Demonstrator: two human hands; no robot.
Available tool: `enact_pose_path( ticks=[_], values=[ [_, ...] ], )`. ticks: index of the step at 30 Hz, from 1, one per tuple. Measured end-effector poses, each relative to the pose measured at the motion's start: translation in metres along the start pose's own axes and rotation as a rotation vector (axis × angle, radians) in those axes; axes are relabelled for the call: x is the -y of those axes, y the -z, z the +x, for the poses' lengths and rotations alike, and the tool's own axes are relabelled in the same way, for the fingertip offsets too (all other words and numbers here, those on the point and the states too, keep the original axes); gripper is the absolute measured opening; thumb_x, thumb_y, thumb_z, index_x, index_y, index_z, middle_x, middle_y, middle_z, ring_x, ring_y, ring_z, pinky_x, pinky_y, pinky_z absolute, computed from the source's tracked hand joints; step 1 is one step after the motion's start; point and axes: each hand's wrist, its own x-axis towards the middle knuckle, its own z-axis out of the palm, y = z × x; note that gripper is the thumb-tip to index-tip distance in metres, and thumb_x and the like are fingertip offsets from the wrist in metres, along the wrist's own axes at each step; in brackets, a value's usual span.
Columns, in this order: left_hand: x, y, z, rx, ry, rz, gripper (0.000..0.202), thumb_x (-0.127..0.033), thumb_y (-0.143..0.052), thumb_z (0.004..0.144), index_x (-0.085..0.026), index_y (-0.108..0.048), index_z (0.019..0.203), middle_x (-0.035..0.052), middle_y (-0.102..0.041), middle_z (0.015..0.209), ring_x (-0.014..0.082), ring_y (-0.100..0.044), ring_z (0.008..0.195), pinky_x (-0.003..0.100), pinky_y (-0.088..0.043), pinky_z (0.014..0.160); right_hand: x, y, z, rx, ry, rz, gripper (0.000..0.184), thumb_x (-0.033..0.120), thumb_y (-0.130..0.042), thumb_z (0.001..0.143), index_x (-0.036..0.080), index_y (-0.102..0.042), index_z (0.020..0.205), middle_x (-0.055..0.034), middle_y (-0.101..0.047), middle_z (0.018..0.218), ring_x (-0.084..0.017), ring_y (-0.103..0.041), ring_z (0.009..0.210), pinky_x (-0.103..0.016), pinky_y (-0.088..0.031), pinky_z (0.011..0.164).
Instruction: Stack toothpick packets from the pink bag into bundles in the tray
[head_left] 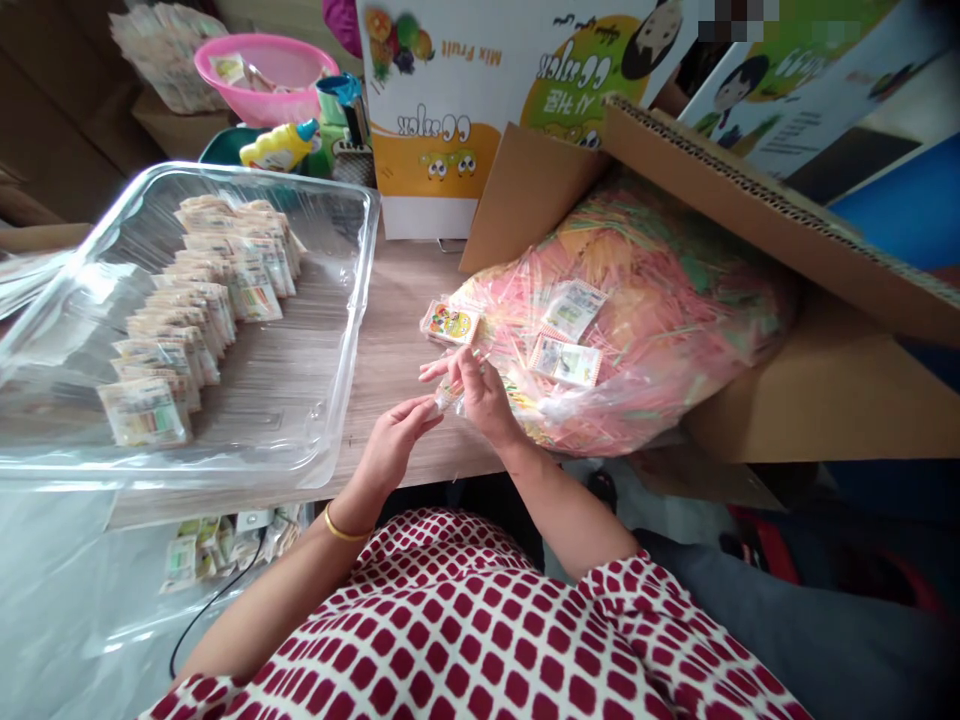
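Observation:
Both hands meet over the table's front edge around a small clear plastic packet [449, 393]. The fingertips of my left hand [399, 432] pinch its lower left side. My right hand [484, 395] is closed on its other side; the packet's contents are partly hidden, though thin coloured pieces show. Just beyond the fingers lies a small stack of fruit-printed cards [451, 323]. To the right, a large clear bag of thin pink, green and orange sticks [660, 310] bulges from an open carton [817, 385]. Two printed packs, an upper pack [576, 308] and a lower pack [565, 361], rest on the bag.
On the left, a clear plastic tray [300, 420] holds rows of filled packets [146, 412]. Behind it stand a pink basin [262, 85], a yellow bottle [279, 148] and a printed carton [431, 120]. More packets [199, 550] and a black cable [217, 605] are below the table.

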Motion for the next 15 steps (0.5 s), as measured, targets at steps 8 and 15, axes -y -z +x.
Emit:
enact_pose_path(
  ticks=[8,15],
  values=[
    [-0.001,0.0,0.0,0.024,0.002,-0.045,0.032,-0.041,-0.077,0.085,-0.018,-0.081,0.106,0.0093,-0.077,0.121,0.0288,-0.065,0.124,0.045,-0.048,0.113,-0.011,0.013,-0.005,0.193,-0.15,0.052,0.046,0.064,-0.05,0.1,0.024,-0.071,0.107,-0.0079,-0.074,0.123,-0.024,-0.069,0.114,-0.041,-0.054,0.101],
    [-0.005,0.001,0.0,0.058,0.086,-0.137,0.031,-0.037,-0.078,0.085,-0.017,-0.08,0.109,0.0102,-0.075,0.124,0.0293,-0.065,0.122,0.045,-0.055,0.104,-0.008,0.024,-0.005,0.274,-0.198,0.095,0.053,0.066,-0.048,0.1,0.023,-0.071,0.122,-0.0085,-0.071,0.131,-0.025,-0.07,0.115,-0.041,-0.057,0.1]
  ],
)
